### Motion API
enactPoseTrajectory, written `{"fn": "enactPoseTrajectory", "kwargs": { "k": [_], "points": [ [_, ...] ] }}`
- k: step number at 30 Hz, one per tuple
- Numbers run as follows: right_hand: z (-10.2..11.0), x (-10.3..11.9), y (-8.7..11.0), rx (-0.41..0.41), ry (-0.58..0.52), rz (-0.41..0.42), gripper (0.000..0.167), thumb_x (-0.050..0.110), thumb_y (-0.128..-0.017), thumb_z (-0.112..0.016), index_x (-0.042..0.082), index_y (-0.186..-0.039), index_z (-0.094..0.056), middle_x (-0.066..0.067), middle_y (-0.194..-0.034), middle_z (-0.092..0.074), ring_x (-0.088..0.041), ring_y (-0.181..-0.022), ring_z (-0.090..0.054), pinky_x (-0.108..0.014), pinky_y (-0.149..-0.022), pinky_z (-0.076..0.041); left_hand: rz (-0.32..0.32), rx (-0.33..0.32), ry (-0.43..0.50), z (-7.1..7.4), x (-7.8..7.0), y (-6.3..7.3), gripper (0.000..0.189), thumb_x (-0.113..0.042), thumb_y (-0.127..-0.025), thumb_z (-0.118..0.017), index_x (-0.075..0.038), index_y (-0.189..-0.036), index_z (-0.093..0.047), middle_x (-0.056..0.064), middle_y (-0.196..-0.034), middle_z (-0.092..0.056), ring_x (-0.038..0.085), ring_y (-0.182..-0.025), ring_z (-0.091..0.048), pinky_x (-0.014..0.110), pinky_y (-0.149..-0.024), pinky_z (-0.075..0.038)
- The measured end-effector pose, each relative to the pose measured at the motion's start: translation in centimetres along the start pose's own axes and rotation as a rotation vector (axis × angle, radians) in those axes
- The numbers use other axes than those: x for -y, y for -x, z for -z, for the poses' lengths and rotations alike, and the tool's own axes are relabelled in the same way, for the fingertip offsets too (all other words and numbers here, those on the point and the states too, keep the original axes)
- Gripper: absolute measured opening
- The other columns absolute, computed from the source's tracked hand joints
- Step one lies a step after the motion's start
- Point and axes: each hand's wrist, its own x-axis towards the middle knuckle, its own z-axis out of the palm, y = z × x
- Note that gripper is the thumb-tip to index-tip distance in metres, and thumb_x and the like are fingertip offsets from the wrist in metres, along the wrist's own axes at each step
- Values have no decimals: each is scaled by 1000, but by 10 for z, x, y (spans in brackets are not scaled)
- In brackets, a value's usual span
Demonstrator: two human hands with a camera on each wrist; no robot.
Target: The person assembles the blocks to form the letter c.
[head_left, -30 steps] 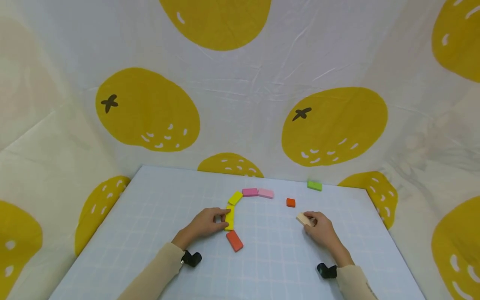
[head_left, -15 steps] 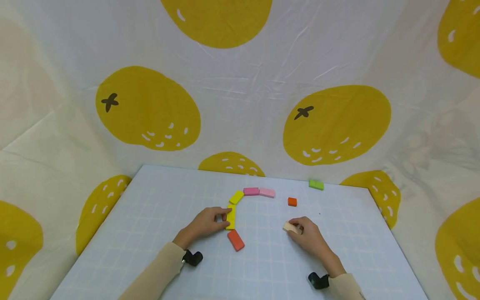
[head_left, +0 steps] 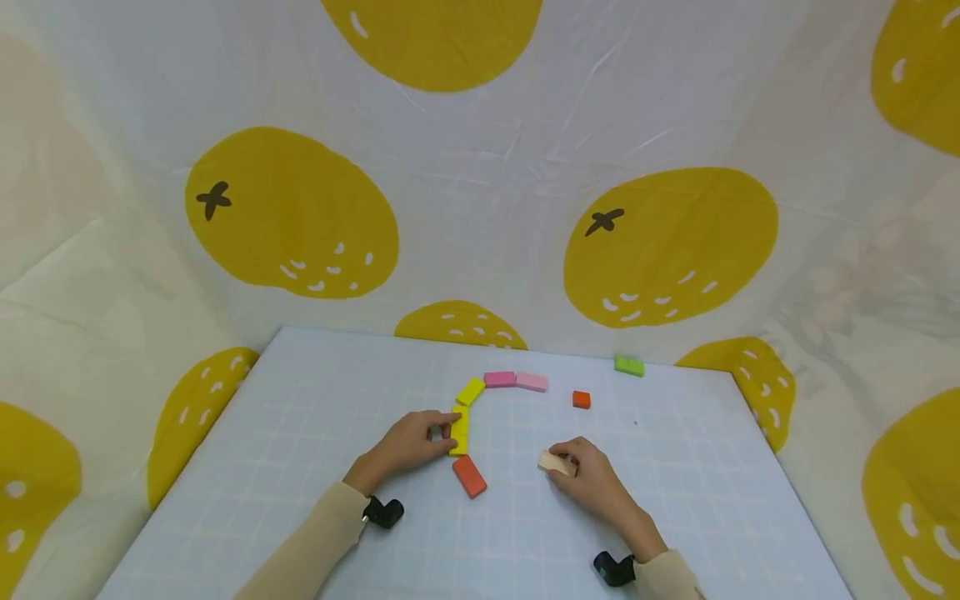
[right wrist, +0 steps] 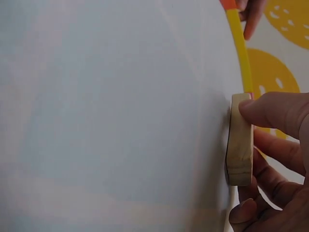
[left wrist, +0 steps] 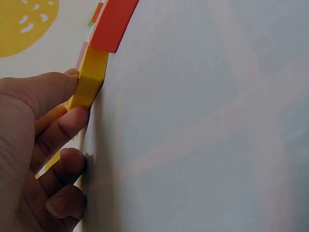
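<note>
A yellow block [head_left: 461, 433] lies on the table left of centre. My left hand [head_left: 411, 442] pinches it by its two ends, and in the left wrist view thumb and finger [left wrist: 72, 123] meet the yellow block. A red block [head_left: 469, 477] slants away from its near end. Farther back, a second yellow block [head_left: 471, 391], a dark pink block [head_left: 499, 380] and a light pink block [head_left: 532, 382] continue the curve. To the right, my right hand [head_left: 592, 483] grips a plain wooden block [right wrist: 240, 140] between thumb and fingers, low over the table.
A small orange-red block [head_left: 581, 400] lies behind my right hand. Near the table's back edge sits a green block [head_left: 629, 367]. A white cloth [head_left: 480, 208] with yellow fruit prints hangs behind the pale checked table [head_left: 337, 375].
My right hand has carried the wooden block left and a little nearer, toward the middle of the table. The left hand has stayed at the yellow block.
</note>
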Motion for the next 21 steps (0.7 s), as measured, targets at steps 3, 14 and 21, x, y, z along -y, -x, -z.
{"fn": "enactPoseTrajectory", "kwargs": {
  "k": [3, 14, 21],
  "points": [
    [-5, 6, 1, 30, -5, 50, 29, 13, -85, -83, 11, -113, -76, 0, -107, -66, -10, -86, -54, -22, -73, -47, 2, -3, -8, 1, 0, -1, 50, -34, -94, -76, -17, -140, -66, -13, -84, -55, 8, -73, -50, 24, -65, -42],
    [-14, 29, 4, 198, -26, 149, 27, 18, -89, -81, 12, -115, -75, 1, -106, -66, -10, -88, -55, -23, -76, -48, -1, -5, 1, 2, 0, -3, 50, -35, -94, -76, -18, -140, -66, -13, -85, -56, 8, -73, -50, 23, -65, -41],
    [-22, 40, 8, 264, -36, 183, 26, 18, -89, -81, 13, -114, -75, 3, -102, -64, -9, -87, -53, -23, -76, -47, 28, 1, 4, 2, -1, -2, 50, -35, -93, -76, -18, -140, -66, -13, -84, -55, 8, -73, -50, 23, -65, -41]
  ]
}}
